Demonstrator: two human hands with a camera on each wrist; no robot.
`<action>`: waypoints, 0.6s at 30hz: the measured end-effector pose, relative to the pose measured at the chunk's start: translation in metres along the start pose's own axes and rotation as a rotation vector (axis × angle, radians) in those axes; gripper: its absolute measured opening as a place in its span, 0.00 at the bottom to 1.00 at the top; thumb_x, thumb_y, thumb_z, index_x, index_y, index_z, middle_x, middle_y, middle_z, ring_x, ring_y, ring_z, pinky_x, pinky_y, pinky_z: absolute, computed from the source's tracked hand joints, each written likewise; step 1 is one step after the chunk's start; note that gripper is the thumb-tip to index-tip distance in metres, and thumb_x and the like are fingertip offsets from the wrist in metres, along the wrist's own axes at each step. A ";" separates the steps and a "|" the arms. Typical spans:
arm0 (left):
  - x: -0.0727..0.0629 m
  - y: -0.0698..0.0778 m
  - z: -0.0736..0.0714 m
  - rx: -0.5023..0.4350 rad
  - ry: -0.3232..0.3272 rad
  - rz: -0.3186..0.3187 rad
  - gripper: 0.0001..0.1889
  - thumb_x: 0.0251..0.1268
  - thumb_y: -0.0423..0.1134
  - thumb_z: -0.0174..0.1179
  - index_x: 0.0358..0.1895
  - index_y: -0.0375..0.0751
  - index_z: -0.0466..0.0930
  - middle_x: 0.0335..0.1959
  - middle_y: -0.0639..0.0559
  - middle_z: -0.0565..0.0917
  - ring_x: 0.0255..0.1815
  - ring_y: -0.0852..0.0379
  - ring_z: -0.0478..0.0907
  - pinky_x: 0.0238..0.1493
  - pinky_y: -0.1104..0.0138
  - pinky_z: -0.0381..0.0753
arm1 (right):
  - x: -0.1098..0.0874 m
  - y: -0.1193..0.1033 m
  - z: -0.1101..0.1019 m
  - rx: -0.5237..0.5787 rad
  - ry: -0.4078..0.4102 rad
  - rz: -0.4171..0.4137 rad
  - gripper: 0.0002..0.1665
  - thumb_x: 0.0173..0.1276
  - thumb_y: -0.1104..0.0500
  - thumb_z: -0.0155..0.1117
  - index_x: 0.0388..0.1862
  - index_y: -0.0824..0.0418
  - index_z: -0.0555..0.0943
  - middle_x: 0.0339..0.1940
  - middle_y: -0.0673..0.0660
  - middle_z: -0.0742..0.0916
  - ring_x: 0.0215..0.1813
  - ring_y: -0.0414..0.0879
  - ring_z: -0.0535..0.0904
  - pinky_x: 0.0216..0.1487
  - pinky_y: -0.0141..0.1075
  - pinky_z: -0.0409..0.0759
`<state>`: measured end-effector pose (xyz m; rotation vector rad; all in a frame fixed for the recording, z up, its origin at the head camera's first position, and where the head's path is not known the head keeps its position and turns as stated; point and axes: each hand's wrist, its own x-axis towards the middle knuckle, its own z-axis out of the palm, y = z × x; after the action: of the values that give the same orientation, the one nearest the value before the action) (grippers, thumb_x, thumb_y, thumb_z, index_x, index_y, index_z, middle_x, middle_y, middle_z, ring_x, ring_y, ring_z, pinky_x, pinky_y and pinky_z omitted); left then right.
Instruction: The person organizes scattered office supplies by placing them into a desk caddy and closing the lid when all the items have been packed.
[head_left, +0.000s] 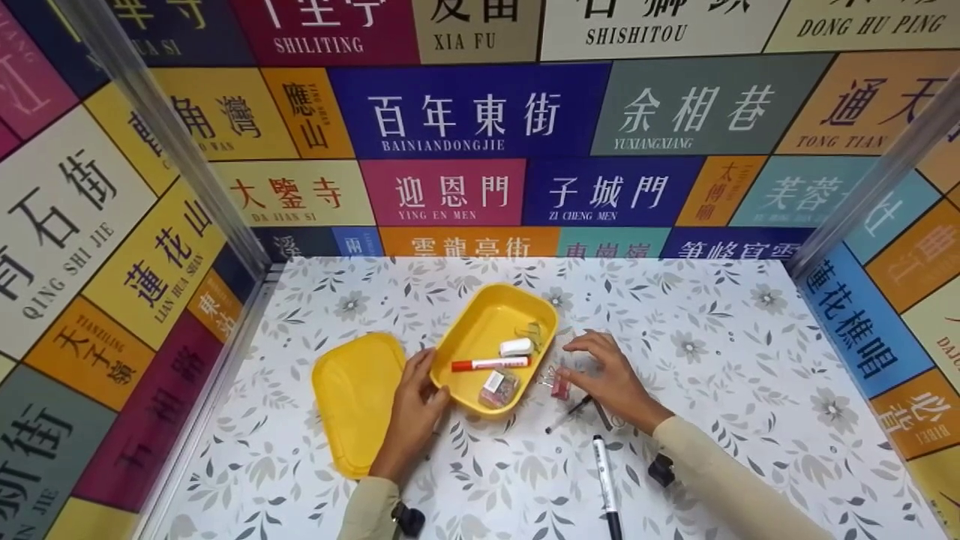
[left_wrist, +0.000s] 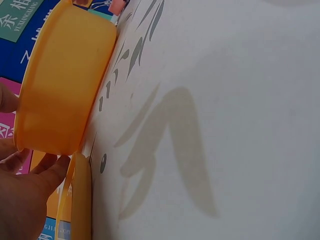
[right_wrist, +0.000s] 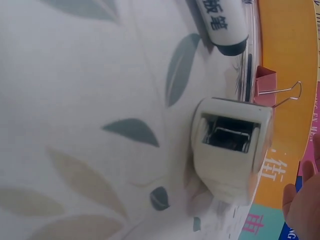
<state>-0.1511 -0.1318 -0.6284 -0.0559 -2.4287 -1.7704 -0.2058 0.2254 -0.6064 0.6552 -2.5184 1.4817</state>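
Observation:
My left hand (head_left: 415, 412) grips the near left corner of a yellow plastic box (head_left: 469, 326), thumb and fingers at its wall and rim. Inside lie a red-capped marker (head_left: 491, 364), a small white item (head_left: 516, 346), a small clear case of coloured bits (head_left: 499, 388) and a yellowish-green item (head_left: 529, 330). To the box's right, my right hand (head_left: 615, 382) hovers with spread fingers, thumb close to a red binder clip (head_left: 559, 385). The right wrist view shows these fingers apart from the clip (right_wrist: 266, 85), and a white object (right_wrist: 230, 150) with a metal-lined opening near the camera.
A yellow lid (head_left: 360, 397) lies left of the box, beside my left forearm. A black-and-white whiteboard marker (head_left: 602, 469) and a thin dark pen (head_left: 568, 415) lie near my right hand. Panelled walls with printed signs (head_left: 465, 112) enclose the floral tabletop (head_left: 720, 390).

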 end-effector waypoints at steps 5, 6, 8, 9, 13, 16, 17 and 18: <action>0.000 0.000 0.000 0.004 -0.008 0.001 0.38 0.74 0.29 0.62 0.86 0.38 0.64 0.87 0.43 0.64 0.83 0.45 0.69 0.82 0.54 0.72 | -0.010 0.004 -0.005 0.013 0.001 -0.002 0.21 0.69 0.63 0.82 0.59 0.50 0.89 0.62 0.53 0.87 0.69 0.49 0.75 0.65 0.43 0.81; 0.000 0.000 0.000 0.004 -0.009 0.000 0.38 0.74 0.29 0.62 0.86 0.38 0.64 0.87 0.43 0.63 0.83 0.46 0.68 0.82 0.55 0.71 | -0.012 0.005 -0.006 0.013 -0.001 -0.006 0.22 0.69 0.63 0.82 0.59 0.50 0.89 0.62 0.53 0.87 0.69 0.49 0.75 0.64 0.42 0.82; 0.000 0.000 -0.001 -0.004 -0.008 0.004 0.38 0.73 0.29 0.62 0.86 0.37 0.65 0.86 0.42 0.64 0.83 0.44 0.69 0.82 0.53 0.72 | -0.016 0.006 -0.007 0.011 -0.012 -0.010 0.22 0.69 0.63 0.82 0.60 0.50 0.89 0.63 0.53 0.87 0.70 0.49 0.75 0.65 0.36 0.80; 0.000 0.000 -0.001 -0.007 -0.007 0.002 0.38 0.73 0.29 0.61 0.86 0.37 0.65 0.86 0.42 0.64 0.83 0.44 0.69 0.82 0.53 0.71 | -0.018 0.007 -0.008 0.008 -0.018 -0.012 0.22 0.70 0.63 0.81 0.60 0.49 0.89 0.63 0.52 0.87 0.69 0.49 0.75 0.66 0.34 0.79; 0.000 0.001 0.000 -0.006 -0.003 -0.018 0.38 0.73 0.30 0.61 0.86 0.38 0.65 0.86 0.43 0.64 0.83 0.45 0.69 0.82 0.53 0.71 | -0.022 0.009 -0.010 -0.019 -0.036 -0.039 0.22 0.69 0.63 0.82 0.59 0.49 0.89 0.61 0.49 0.87 0.68 0.49 0.75 0.68 0.28 0.73; 0.000 0.002 0.000 0.006 -0.005 -0.035 0.39 0.73 0.31 0.61 0.87 0.39 0.64 0.87 0.45 0.63 0.84 0.48 0.67 0.83 0.55 0.70 | -0.026 0.010 -0.010 -0.043 -0.037 -0.078 0.22 0.68 0.64 0.83 0.59 0.51 0.89 0.60 0.52 0.87 0.67 0.50 0.76 0.67 0.26 0.74; 0.000 0.002 0.001 0.009 -0.005 -0.036 0.39 0.73 0.31 0.61 0.87 0.39 0.64 0.87 0.45 0.63 0.85 0.48 0.66 0.83 0.55 0.70 | -0.027 0.010 -0.011 -0.047 -0.036 -0.091 0.23 0.67 0.65 0.83 0.59 0.52 0.89 0.60 0.52 0.87 0.66 0.51 0.76 0.67 0.25 0.74; -0.001 0.002 0.001 0.012 -0.005 -0.036 0.39 0.73 0.31 0.61 0.87 0.39 0.64 0.87 0.45 0.63 0.85 0.47 0.66 0.83 0.54 0.70 | -0.028 0.010 -0.011 -0.052 -0.035 -0.108 0.23 0.66 0.66 0.83 0.59 0.53 0.89 0.59 0.53 0.87 0.66 0.52 0.76 0.67 0.25 0.73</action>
<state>-0.1503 -0.1303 -0.6267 -0.0149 -2.4585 -1.7729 -0.1865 0.2475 -0.6186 0.8013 -2.4946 1.3759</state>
